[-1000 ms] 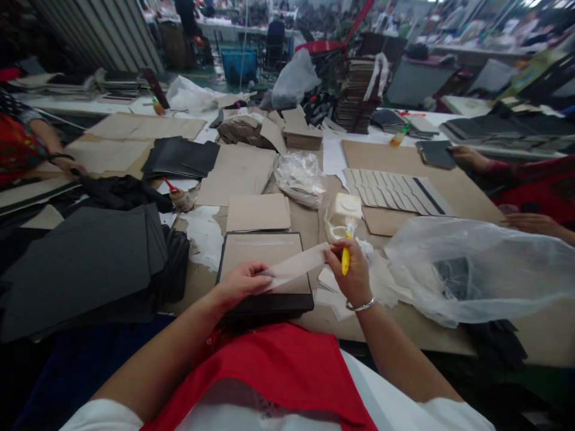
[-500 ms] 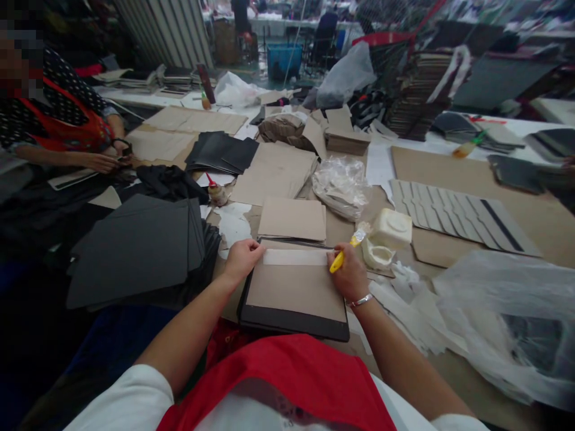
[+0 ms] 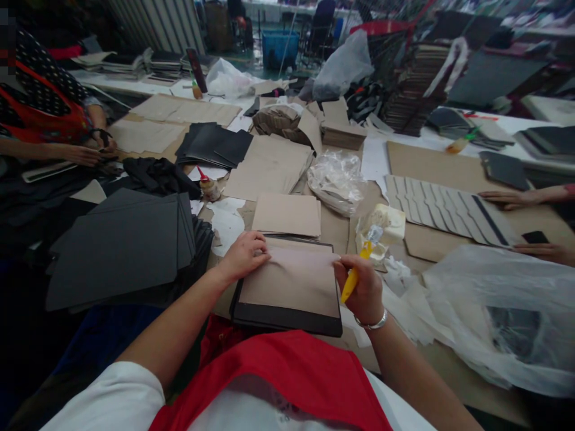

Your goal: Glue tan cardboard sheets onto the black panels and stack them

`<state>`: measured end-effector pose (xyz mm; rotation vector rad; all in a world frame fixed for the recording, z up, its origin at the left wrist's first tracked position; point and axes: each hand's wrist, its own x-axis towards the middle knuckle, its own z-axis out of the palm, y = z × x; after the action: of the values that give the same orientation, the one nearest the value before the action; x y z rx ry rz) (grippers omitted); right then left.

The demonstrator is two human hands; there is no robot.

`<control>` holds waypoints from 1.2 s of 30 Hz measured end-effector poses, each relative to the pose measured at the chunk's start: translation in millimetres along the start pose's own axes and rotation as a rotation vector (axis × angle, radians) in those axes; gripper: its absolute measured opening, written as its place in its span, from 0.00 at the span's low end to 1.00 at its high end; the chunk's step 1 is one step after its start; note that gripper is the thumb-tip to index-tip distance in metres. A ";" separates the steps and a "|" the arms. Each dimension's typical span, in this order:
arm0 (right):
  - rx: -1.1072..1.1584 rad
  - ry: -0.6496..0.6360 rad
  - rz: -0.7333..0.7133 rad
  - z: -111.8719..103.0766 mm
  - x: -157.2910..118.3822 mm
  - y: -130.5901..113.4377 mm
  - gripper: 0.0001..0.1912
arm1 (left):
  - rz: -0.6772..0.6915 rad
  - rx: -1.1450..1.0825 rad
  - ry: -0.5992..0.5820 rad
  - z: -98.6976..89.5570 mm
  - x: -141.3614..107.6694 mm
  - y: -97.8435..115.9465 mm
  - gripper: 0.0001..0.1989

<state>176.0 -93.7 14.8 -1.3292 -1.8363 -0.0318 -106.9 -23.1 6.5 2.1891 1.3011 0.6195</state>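
**Two hands at a pale strip on a tan board.**

Near edge of the worktop (image 3: 359, 353), centre: the strip (image 3: 305, 258) crosses the upper part of the tan board (image 3: 287, 290). The left hand's (image 3: 242, 257) grip is bent at the strip's left end; whether it pinches cannot be told. The right hand's (image 3: 363, 287) grip is closed around a yellow brush (image 3: 350, 284), fingertips at the right end. Beyond: an off-white tub (image 3: 389, 224).

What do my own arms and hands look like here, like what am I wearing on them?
Your left hand is bare, with no glove; your right hand is too, with a silvery bangle at its wrist. White sleeves end above the elbows.
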 end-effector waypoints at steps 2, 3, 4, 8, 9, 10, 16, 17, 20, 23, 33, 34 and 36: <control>-0.015 0.014 0.077 1.8 -0.3 2.3 0.07 | -0.074 -0.100 0.020 -3.2 -6.8 -4.7 0.07; -0.026 0.011 0.116 4.4 -0.4 4.2 0.07 | -0.124 -0.150 0.023 -4.9 -10.8 -6.4 0.08; -0.037 0.005 0.146 7.9 -0.5 6.4 0.07 | -0.180 -0.193 0.021 -6.4 -14.5 -7.4 0.09; -0.064 -0.041 0.185 27.2 0.1 16.4 0.09 | -0.371 -0.352 0.043 -7.2 -18.1 -7.6 0.12; -0.068 -0.055 0.190 32.2 0.5 19.0 0.09 | -0.404 -0.378 0.064 -6.1 -15.6 -7.7 0.12; -0.072 -0.070 0.198 36.7 0.9 21.6 0.09 | -0.435 -0.389 0.088 -4.7 -12.1 -8.1 0.13; -0.115 -0.130 0.240 50.4 1.7 33.6 0.10 | -0.512 -0.218 0.162 0.8 8.6 -11.6 0.12; -0.119 -0.133 0.246 51.0 1.6 34.3 0.10 | -0.511 -0.185 0.161 0.6 9.6 -11.1 0.11; -0.119 -0.124 0.229 51.9 1.5 34.3 0.10 | -0.470 -0.115 0.173 -0.9 8.3 -7.4 0.11; -0.108 -0.090 0.164 49.6 1.1 32.4 0.09 | -0.327 -0.042 0.214 -2.5 4.3 -4.9 0.09; -0.043 0.010 -0.057 18.1 -16.6 20.7 0.09 | -0.131 -0.047 0.087 1.9 8.7 -21.0 0.14; -0.037 0.003 -0.037 17.1 -17.7 19.5 0.09 | -0.137 -0.058 0.102 2.5 8.0 -20.4 0.12; -0.042 0.009 0.010 17.1 -17.6 17.0 0.08 | -0.156 -0.079 0.131 3.0 5.4 -18.2 0.07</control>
<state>180.3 -91.8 -14.6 -1.3649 -1.8304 -0.0719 -114.7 -11.5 -6.7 1.9894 1.4720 0.7497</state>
